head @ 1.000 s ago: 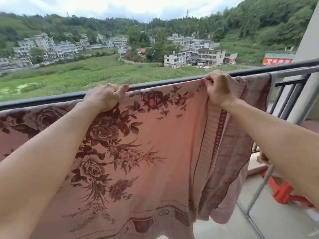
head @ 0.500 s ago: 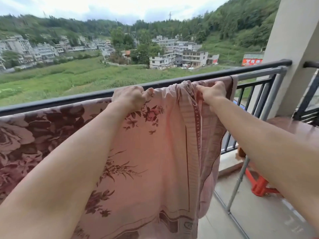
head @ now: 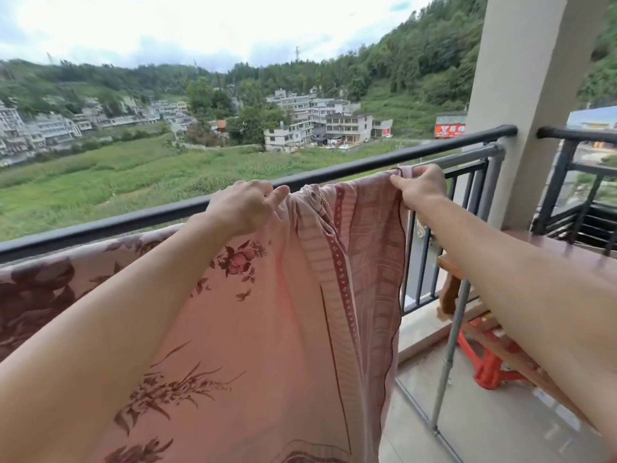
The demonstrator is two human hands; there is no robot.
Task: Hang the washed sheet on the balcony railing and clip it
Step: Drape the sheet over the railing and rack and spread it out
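A pink sheet (head: pixel 267 329) with a dark red flower print and a patterned border hangs along the bar in front of the dark balcony railing (head: pixel 133 218). My left hand (head: pixel 247 207) grips the sheet's top edge, where the cloth is bunched into folds. My right hand (head: pixel 421 186) pinches the sheet's right corner at a grey metal pipe rail (head: pixel 467 158) that runs just inside the railing. No clip is in view.
A beige pillar (head: pixel 524 95) stands at the right end of the railing. Below my right arm are a brown table top (head: pixel 551 248), a red plastic stool (head: pixel 487 365) and a grey upright pipe (head: pixel 449 355) on the tiled floor. Fields and houses lie far below.
Both hands have slid to the right along the railing with the sheet's top edge. My right hand has drawn the corner out toward the pillar, and the border now lies flatter.
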